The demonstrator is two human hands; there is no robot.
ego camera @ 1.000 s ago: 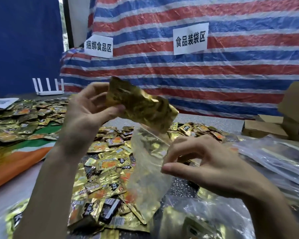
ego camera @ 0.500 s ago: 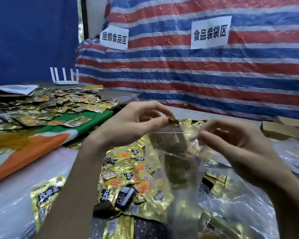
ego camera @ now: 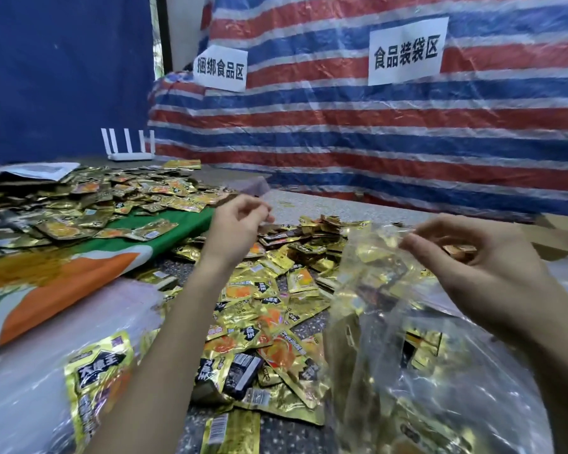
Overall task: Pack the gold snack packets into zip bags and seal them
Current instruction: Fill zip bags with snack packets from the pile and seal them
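Your right hand [ego camera: 482,270] is raised at the right of the view, thumb and fingertips pinched together on the top edge of a clear zip bag [ego camera: 358,322], which hangs down from that pinch over the speckled tabletop [ego camera: 325,208]. The gold snack packets [ego camera: 371,253] already in the bag show through the film, bunched in its upper and middle part; the view is too blurred there to count them or to tell whether the zip strip is closed. Your left hand [ego camera: 236,224] is held apart from the bag, above the far side of the loose pile of gold packets [ego camera: 266,309] that covers the tabletop between your 2 forearms. Its fingers curl in towards the thumb, and I cannot tell whether anything is caught between them. To your left a second heap of packets [ego camera: 79,204] lies on a green and orange cloth [ego camera: 79,276], and a larger gold pack [ego camera: 95,385] sits under clear plastic wrap near your left elbow. A white router [ego camera: 130,155] stands at the far edge in front of a blue sheet [ego camera: 63,77]. A red, white and blue striped tarp [ego camera: 374,132] hangs behind, carrying 2 paper signs, 1 to the left [ego camera: 221,67] and 1 to the right [ego camera: 407,52], and flattened cardboard [ego camera: 558,237] lies past your right hand
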